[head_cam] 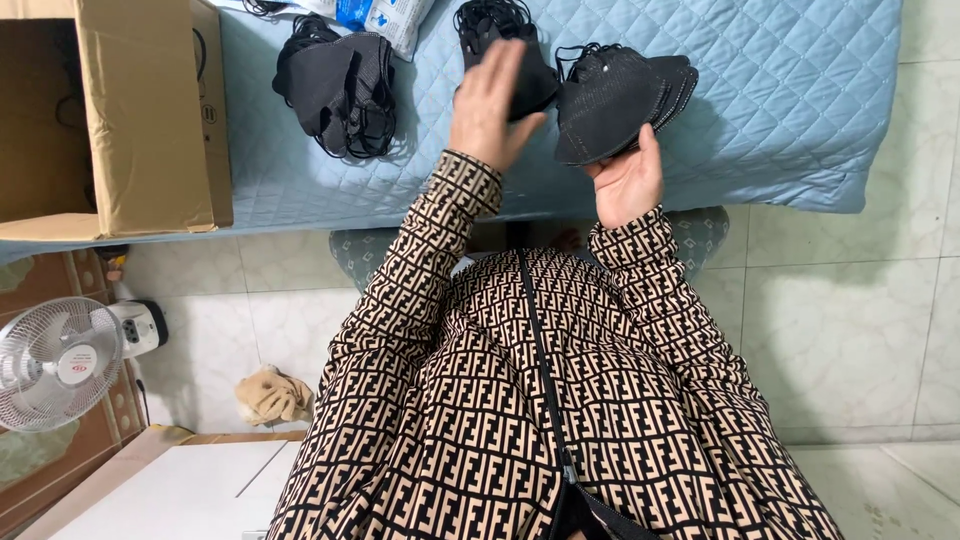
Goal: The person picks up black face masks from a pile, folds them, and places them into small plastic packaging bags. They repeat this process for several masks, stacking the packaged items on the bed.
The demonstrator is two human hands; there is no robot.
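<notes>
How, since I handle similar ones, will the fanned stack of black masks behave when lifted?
Probably light: the fanned stack of black masks sits in the right hand alone. Likely to slide apart: its layers already splay. Loops may tangle.

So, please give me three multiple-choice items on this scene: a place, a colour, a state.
1. Where does the cardboard box stand? A floor B blue quilt C white cabinet
2. The masks' colour? A white B blue C black
3. The right hand holds? A nothing B stack of masks C fan
1B, it sits on the quilt's left end; 2C, every mask is black; 3B, its thumb pins the fanned stack.
</notes>
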